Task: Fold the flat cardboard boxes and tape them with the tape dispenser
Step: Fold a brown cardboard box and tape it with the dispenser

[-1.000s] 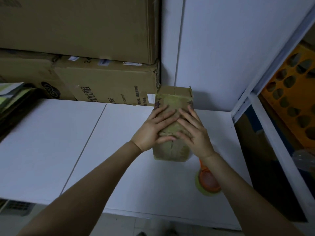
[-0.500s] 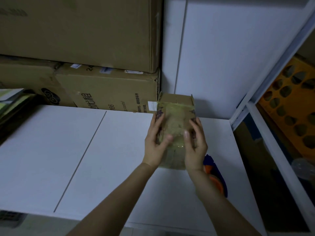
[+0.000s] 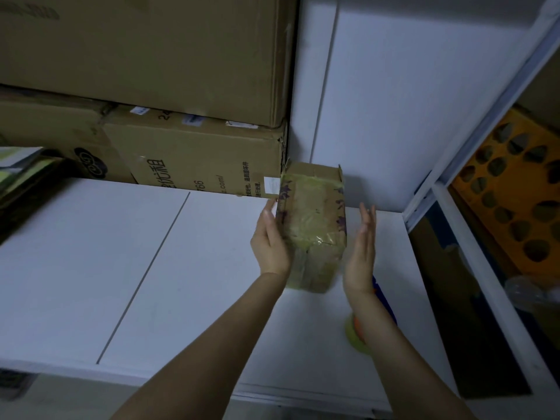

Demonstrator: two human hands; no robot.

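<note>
A small folded cardboard box (image 3: 313, 225), covered in yellowish tape, stands on the white table (image 3: 151, 268) near the back wall. My left hand (image 3: 269, 241) lies flat against the box's left side, fingers straight. My right hand (image 3: 362, 250) is held upright with straight fingers just to the right of the box, a small gap between them. The tape dispenser (image 3: 357, 334), orange with a yellowish roll and a blue part, lies on the table mostly hidden under my right forearm.
Large brown cartons (image 3: 197, 159) are stacked at the back left, touching the small box's far left corner. A white shelf frame (image 3: 472, 231) borders the table on the right, with an orange perforated panel (image 3: 512, 201) beyond it. Green-edged items (image 3: 21, 165) lie at the far left.
Both hands slid off the top of the box to its sides. The right hand has come away from the box and both thumbs have left its top.
</note>
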